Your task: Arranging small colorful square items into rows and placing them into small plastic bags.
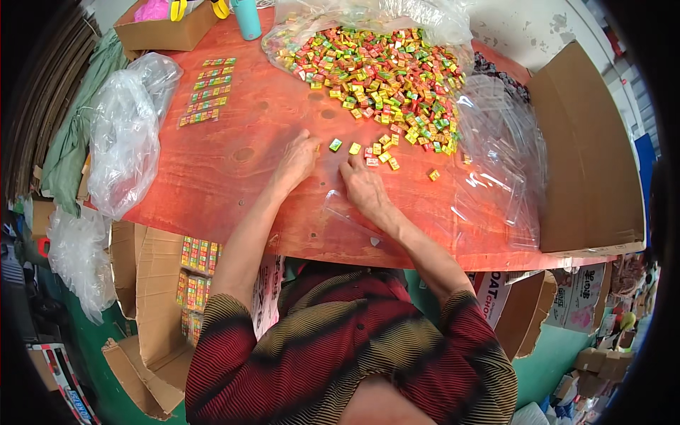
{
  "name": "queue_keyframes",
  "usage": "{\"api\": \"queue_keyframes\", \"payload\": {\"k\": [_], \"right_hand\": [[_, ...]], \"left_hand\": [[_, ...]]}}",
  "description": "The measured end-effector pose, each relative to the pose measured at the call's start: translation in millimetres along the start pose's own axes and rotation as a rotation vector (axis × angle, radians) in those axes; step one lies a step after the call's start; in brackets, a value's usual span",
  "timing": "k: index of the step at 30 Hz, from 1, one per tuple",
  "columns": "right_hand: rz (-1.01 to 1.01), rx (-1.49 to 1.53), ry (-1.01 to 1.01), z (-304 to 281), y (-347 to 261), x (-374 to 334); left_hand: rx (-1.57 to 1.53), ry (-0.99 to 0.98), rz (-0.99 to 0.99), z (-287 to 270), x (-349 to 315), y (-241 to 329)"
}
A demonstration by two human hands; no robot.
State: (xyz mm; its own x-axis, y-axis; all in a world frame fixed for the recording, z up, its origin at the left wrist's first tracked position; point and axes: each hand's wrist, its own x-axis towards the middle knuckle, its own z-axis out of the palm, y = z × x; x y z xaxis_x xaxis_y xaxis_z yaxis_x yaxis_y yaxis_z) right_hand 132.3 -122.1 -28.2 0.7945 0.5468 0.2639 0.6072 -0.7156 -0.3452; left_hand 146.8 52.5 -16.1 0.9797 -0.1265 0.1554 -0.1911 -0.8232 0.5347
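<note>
My left hand point(296, 161) is over the middle of the red table point(212, 184), its fingers curled together, with a speck of orange at the fingertips. To its right, my right hand point(365, 187) also has its fingers drawn in; what they hold is hidden. Between and below the hands lies a thin clear plastic piece point(331, 204). Just beyond the fingers are a small green-wrapped block point(335, 144), a yellow one point(355, 149) and a pale red-and-white one point(372, 162). Farther off, a big heap of small wrapped blocks point(397, 78) spills from a clear bag point(283, 46).
Filled clear strips point(207, 92) lie at the left, near crumpled plastic bags point(127, 131). Clear empty sleeves point(496, 156) cover the right side, beside a tall cardboard box point(588, 149). A turquoise bottle point(246, 18) and a cardboard box point(166, 30) stand far left. Below sits an open carton point(159, 290) with packed strips.
</note>
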Motion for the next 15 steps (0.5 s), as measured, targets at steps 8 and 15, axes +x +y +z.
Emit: {"api": "queue_keyframes", "payload": {"k": [8, 15], "right_hand": [[-0.074, 0.075, -0.079, 7.3, -21.4, 40.6], [0.131, 0.088, 0.065, -4.3, 8.4, 39.7]], "left_hand": [[-0.092, 0.019, -0.025, -13.2, -15.9, -19.2], [-0.078, -0.057, -0.006, -18.6, -11.1, -13.7]]}}
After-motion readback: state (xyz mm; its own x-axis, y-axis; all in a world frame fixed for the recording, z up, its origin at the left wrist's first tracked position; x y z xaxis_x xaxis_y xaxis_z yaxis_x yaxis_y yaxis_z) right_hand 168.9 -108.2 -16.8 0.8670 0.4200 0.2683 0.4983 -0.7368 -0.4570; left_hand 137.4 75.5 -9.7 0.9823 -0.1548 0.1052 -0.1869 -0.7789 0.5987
